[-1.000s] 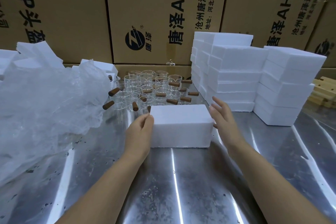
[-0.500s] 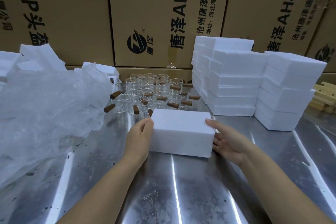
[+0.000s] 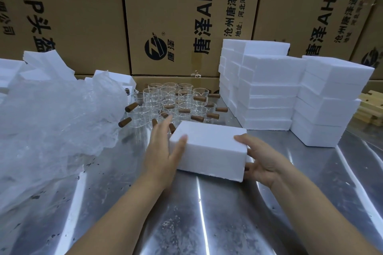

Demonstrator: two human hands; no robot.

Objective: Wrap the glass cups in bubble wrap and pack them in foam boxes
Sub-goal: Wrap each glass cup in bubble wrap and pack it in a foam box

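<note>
The foam box lies mid-desk, held end to end. The left hand presses its left end with straight fingers. The right hand grips the right end, thumb on top, fingers curled under. Glass cups crowd just behind its far edge. Bubble wrap is heaped to the left and foam stacks stand to the right. Steel surface spreads nearer the person.

A shiny metal tabletop with dark specks lies under the left hand and the right hand. Far beyond both stand large brown cardboard cartons with black printed characters. Pale wooden pieces lie well to the right of the right hand.
</note>
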